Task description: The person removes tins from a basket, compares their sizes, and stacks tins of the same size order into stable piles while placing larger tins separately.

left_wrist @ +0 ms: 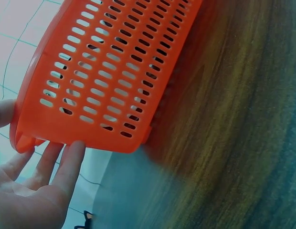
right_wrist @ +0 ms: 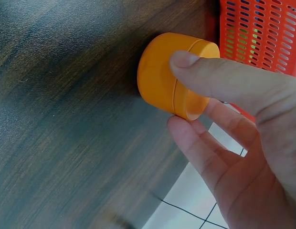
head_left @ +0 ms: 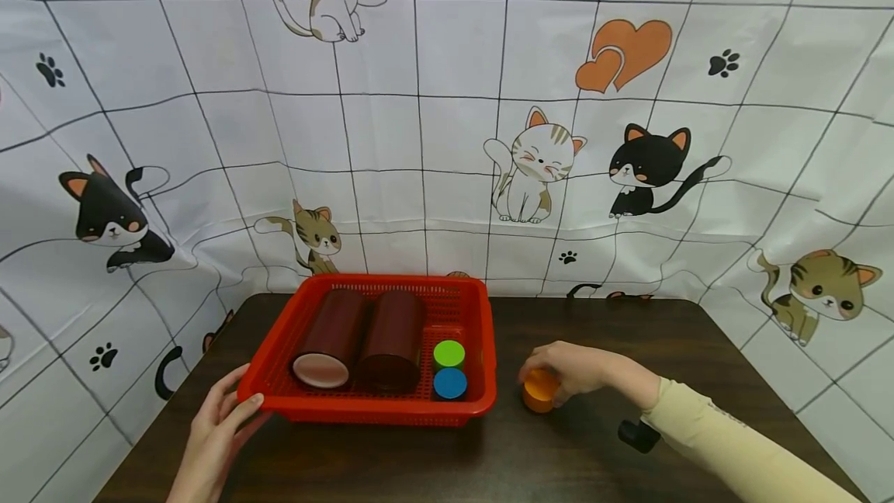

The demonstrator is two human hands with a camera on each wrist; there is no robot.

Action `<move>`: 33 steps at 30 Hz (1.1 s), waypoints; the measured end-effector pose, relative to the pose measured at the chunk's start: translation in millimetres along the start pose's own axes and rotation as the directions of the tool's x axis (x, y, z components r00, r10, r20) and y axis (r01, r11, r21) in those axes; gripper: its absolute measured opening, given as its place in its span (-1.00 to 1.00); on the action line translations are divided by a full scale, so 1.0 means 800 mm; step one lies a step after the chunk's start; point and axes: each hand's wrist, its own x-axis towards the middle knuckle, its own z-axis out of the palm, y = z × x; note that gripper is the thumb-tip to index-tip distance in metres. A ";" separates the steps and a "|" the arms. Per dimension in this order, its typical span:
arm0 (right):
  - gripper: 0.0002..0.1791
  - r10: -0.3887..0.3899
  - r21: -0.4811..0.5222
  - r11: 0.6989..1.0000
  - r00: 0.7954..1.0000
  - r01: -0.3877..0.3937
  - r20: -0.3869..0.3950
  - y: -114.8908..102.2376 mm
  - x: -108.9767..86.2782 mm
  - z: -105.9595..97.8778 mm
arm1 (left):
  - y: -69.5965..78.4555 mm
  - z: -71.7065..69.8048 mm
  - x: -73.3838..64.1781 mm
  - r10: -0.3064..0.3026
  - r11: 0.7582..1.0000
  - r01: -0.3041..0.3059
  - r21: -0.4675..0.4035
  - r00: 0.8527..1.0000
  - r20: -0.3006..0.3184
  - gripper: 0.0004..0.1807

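Note:
A red plastic basket (head_left: 377,408) with slotted walls stands on the dark wooden table. My left hand (head_left: 218,433) holds its near left corner, thumb over the rim and fingers below, as the left wrist view (left_wrist: 38,195) also shows. To the right of the basket is a small round orange container (head_left: 539,393) with a lid seam around it. My right hand (head_left: 569,369) pinches this container (right_wrist: 160,71), thumb on one side and fingertips on the other. The container's base is close to the tabletop.
Inside the basket lie two dark brown cylinders (head_left: 331,332) (head_left: 394,332), side by side. Beside them sit a green-topped round container (head_left: 449,354) and a blue-topped one (head_left: 450,384). A white cat-print curtain (head_left: 447,138) hangs behind the wooden table (head_left: 601,456).

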 end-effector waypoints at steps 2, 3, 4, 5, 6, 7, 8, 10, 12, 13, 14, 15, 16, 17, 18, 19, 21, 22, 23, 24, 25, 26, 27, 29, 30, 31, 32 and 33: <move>-0.43 -0.004 -0.007 1.000 1.000 0.004 -0.003 0.000 0.000 0.000 | 0.001 0.000 0.001 -0.008 1.000 0.008 0.003 1.000 -0.001 -0.21; -0.43 0.002 -0.007 1.000 1.000 -0.002 -0.002 0.001 -0.001 0.001 | 0.001 0.000 0.001 -0.011 1.000 0.011 0.006 1.000 0.000 -0.21; -0.43 0.001 -0.008 1.000 1.000 -0.001 -0.003 0.000 0.000 0.001 | 0.001 -0.001 0.001 -0.016 1.000 0.016 0.007 1.000 -0.001 -0.21; -0.43 0.002 -0.008 1.000 1.000 -0.002 -0.002 0.000 0.000 0.001 | 0.001 -0.001 0.001 -0.020 1.000 0.020 0.011 1.000 -0.001 -0.20; -0.42 0.002 -0.007 1.000 1.000 -0.002 -0.001 -0.001 0.000 0.000 | 0.001 -0.002 0.001 -0.023 1.000 0.023 0.012 1.000 0.000 -0.20; -0.42 0.000 -0.006 1.000 1.000 0.000 -0.001 -0.002 0.000 0.000 | 0.001 -0.002 0.001 -0.027 1.000 0.027 0.011 1.000 0.001 -0.19; -0.42 0.001 -0.005 1.000 1.000 -0.001 -0.001 -0.002 0.000 0.000 | 0.001 -0.002 0.001 -0.029 1.000 0.029 0.011 1.000 0.001 -0.19; -0.42 0.005 -0.002 1.000 1.000 -0.005 0.000 -0.002 0.000 0.000 | 0.001 -0.001 0.002 -0.026 1.000 0.026 0.011 1.000 0.002 -0.19; -0.41 0.011 0.000 1.000 1.000 -0.011 0.002 -0.002 0.000 0.000 | 0.001 -0.001 0.001 -0.020 1.000 0.020 0.013 1.000 0.004 -0.19; -0.41 0.015 0.001 1.000 1.000 -0.015 0.003 -0.002 0.000 0.000 | 0.001 -0.001 0.001 -0.018 1.000 0.018 0.015 1.000 0.005 -0.19; -0.40 0.021 0.003 1.000 1.000 -0.021 0.004 -0.002 0.000 0.000 | 0.001 -0.001 0.001 -0.017 1.000 0.017 0.016 1.000 0.005 -0.19; -0.39 0.023 0.005 1.000 1.000 -0.023 0.004 -0.002 0.000 0.000 | 0.002 -0.001 0.001 -0.017 1.000 0.017 0.017 1.000 0.005 -0.19; -0.39 0.027 0.006 1.000 1.000 -0.027 0.005 -0.002 0.000 -0.001 | 0.002 -0.001 0.001 -0.018 1.000 0.018 0.018 1.000 0.005 -0.19; -0.38 0.032 0.008 0.999 0.999 -0.032 0.006 -0.002 0.000 -0.001 | 0.002 -0.001 0.001 -0.021 1.000 0.021 0.019 1.000 0.004 -0.19; -0.37 0.038 0.012 0.999 0.999 -0.038 0.007 -0.003 0.000 -0.002 | 0.002 -0.001 0.001 -0.025 1.000 0.024 0.018 1.000 0.004 -0.18; -0.36 0.045 0.017 0.999 0.999 -0.045 0.009 -0.004 0.000 -0.002 | 0.002 -0.001 0.001 -0.028 0.999 0.028 0.019 1.000 0.003 -0.18; -0.34 0.058 0.028 0.998 0.998 -0.058 0.014 -0.006 0.000 -0.005 | 0.002 -0.001 0.001 -0.032 0.999 0.032 0.018 0.999 0.001 -0.18; -0.34 0.065 0.034 0.997 0.998 -0.066 0.017 -0.007 -0.001 -0.006 | 0.002 -0.001 0.001 -0.033 0.999 0.033 0.018 0.999 0.001 -0.18; -0.33 0.073 0.043 0.996 0.997 -0.073 0.021 -0.008 -0.001 -0.007 | 0.002 -0.001 0.001 -0.033 0.999 0.033 0.018 0.999 0.002 -0.18; -0.33 0.080 0.050 0.995 0.997 -0.081 0.025 -0.009 -0.001 -0.009 | 0.002 0.000 0.001 -0.032 0.999 0.032 0.017 0.999 0.001 -0.18; -0.32 0.085 0.057 0.995 0.996 -0.086 0.031 -0.009 -0.002 -0.010 | 0.002 0.000 0.001 -0.028 0.999 0.028 0.018 1.000 0.002 -0.18; -0.32 0.088 0.064 0.994 0.995 -0.091 0.037 -0.010 -0.002 -0.012 | 0.002 0.000 0.001 -0.024 1.000 0.024 0.018 1.000 0.002 -0.19; -0.31 0.090 0.070 0.993 0.995 -0.093 0.041 -0.011 -0.002 -0.014 | 0.002 0.000 0.001 -0.023 1.000 0.023 0.017 1.000 0.002 -0.19; -0.31 0.088 0.078 0.993 0.995 -0.092 0.047 -0.011 -0.003 -0.019 | 0.001 -0.001 0.001 -0.017 1.000 0.017 0.015 1.000 0.004 -0.19; -0.31 0.082 0.074 0.994 0.995 -0.086 0.047 -0.012 -0.003 -0.022 | 0.001 -0.001 0.001 -0.016 1.000 0.016 0.014 1.000 0.003 -0.19; -0.31 0.077 0.066 0.995 0.996 -0.079 0.046 -0.013 -0.004 -0.025 | 0.001 -0.001 0.001 -0.014 1.000 0.014 0.013 1.000 0.003 -0.19; -0.31 0.069 0.058 0.996 0.997 -0.072 0.043 -0.013 -0.004 -0.028 | 0.001 -0.001 0.001 -0.013 1.000 0.013 0.013 1.000 0.003 -0.20; -0.32 0.061 0.047 0.997 0.997 -0.063 0.040 -0.015 -0.004 -0.032 | 0.000 -0.001 0.001 -0.012 1.000 0.012 0.012 1.000 0.003 -0.20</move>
